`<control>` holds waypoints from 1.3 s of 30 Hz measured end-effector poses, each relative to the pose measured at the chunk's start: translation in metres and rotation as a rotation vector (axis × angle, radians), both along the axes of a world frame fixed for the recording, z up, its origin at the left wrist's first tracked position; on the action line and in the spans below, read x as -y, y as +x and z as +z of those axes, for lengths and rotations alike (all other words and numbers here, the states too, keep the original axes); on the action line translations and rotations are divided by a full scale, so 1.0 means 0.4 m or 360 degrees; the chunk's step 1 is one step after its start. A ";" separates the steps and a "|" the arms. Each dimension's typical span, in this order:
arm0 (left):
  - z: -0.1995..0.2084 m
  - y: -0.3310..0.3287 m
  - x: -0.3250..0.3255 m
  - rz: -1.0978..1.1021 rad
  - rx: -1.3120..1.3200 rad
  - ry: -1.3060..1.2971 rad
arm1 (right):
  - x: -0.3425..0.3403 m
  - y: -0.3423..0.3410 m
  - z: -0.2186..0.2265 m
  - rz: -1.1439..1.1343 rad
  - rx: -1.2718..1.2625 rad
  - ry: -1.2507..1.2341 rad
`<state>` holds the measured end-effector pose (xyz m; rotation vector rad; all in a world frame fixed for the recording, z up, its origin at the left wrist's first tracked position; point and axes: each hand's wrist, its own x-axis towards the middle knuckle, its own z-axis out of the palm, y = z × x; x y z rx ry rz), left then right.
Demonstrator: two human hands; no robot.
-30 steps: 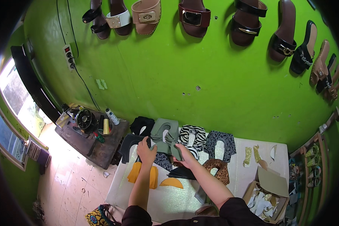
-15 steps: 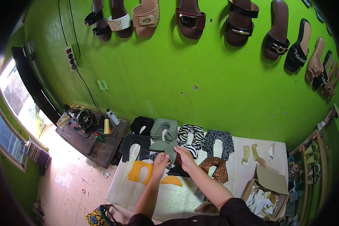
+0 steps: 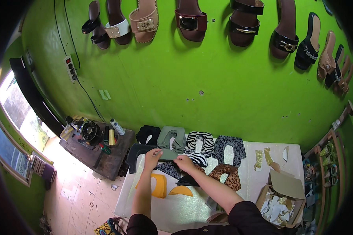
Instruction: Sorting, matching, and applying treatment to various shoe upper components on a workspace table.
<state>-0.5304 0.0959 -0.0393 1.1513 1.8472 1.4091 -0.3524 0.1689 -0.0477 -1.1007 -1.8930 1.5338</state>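
Note:
My left hand (image 3: 153, 157) and my right hand (image 3: 184, 162) pinch opposite ends of a grey-green curved piece (image 3: 168, 155). It lies just in front of a stack of grey-green U-shaped pieces (image 3: 171, 135). Dark grey U-shaped pieces (image 3: 132, 156) sit left of my left hand, with black ones (image 3: 147, 132) behind. Zebra-striped U-shaped pieces (image 3: 191, 144) and smaller zebra curved pieces (image 3: 197, 159) are beyond and beside my right hand. Grey-and-black patterned pieces (image 3: 228, 145) and leopard-print ones (image 3: 232, 177) lie farther right. Yellow U-shaped pieces (image 3: 159, 187) and a yellow half-moon (image 3: 181, 190) rest nearer me.
A pale table (image 3: 247, 201) carries everything, with an open cardboard box (image 3: 285, 184) of scraps at right and glittery gold strips (image 3: 259, 159) behind it. At left stands a worn bench (image 3: 86, 152) with a motor and thread spools. Sandals (image 3: 190, 23) hang on the green wall.
Both hands have moved away from me and farther apart. The grey-green piece, held up before, is now down by its stack. The view has shifted slightly.

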 end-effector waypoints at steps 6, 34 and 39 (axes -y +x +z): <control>-0.055 -0.024 -0.019 0.0114 -0.0550 0.0005 | 0.002 -0.037 -0.011 -0.0011 0.0557 0.0303; 0.085 0.577 0.157 0.0140 -0.0755 0.0420 | -0.174 1.036 0.067 -0.0412 0.0392 -0.0268; -0.005 0.710 0.181 0.0010 -0.0737 0.0330 | -0.319 1.378 -0.091 -0.1380 0.0831 0.0193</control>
